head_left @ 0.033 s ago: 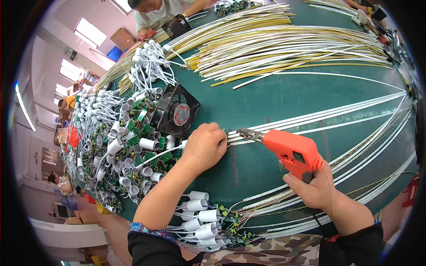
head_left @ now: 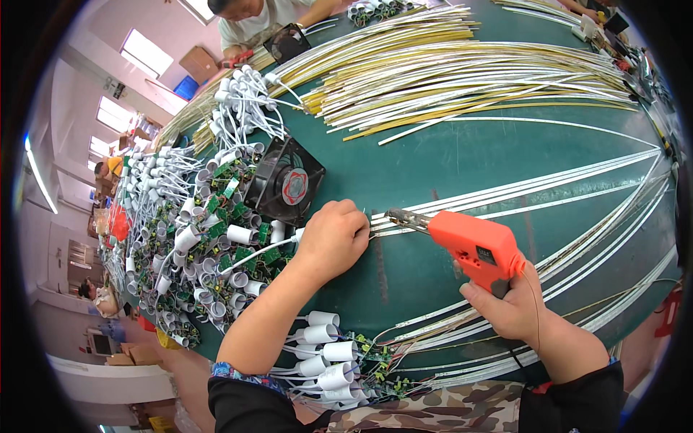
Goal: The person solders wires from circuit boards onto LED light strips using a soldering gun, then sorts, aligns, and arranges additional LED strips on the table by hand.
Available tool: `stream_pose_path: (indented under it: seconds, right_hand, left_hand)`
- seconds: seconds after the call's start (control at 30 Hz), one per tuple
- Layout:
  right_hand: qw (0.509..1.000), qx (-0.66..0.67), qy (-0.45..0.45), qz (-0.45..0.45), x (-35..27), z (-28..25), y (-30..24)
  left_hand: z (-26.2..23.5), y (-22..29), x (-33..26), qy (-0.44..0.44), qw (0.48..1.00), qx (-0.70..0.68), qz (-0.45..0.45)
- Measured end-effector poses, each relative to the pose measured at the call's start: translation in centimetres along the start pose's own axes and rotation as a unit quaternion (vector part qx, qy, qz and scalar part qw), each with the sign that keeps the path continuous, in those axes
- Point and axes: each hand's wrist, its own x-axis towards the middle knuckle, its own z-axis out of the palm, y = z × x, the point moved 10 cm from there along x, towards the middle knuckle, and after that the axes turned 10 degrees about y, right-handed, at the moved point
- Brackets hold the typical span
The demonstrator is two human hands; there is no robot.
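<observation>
My right hand (head_left: 514,307) is wrapped round the grip of an orange-red soldering gun (head_left: 476,249). Its metal tip (head_left: 395,216) points left, over the near ends of several long white LED strips (head_left: 498,196). Just left of that tip my left hand (head_left: 333,238) is closed, back of the hand up, on a white cable (head_left: 263,252) that comes in from the left. The fingertips are partly hidden, and a thin wire end shows beside them. Behind the left hand stands a black square fan (head_left: 289,180) with a red and white label.
A heap of white lamp sockets with green circuit boards (head_left: 224,245) covers the left side. More white sockets (head_left: 336,351) lie near my body, wired to strips (head_left: 462,328). Bundles of white and yellow strips (head_left: 462,79) lie across the back. A person (head_left: 253,25) works on the far side.
</observation>
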Motion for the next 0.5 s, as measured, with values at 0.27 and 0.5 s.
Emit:
stream_pose_path:
  seconds: [0.27, 0.5]
  right_hand:
    - [1.0, -0.023, 0.001, -0.021, 0.2, 0.0, -0.3]
    - [1.0, 0.004, -0.003, 0.014, 0.1, 0.1, 0.1]
  left_hand:
    - [-1.2, -0.4, -0.3, 0.029, 0.996, -0.067, -0.06]
    - [-0.7, -1.7, -0.6, 0.034, 0.995, -0.034, -0.089]
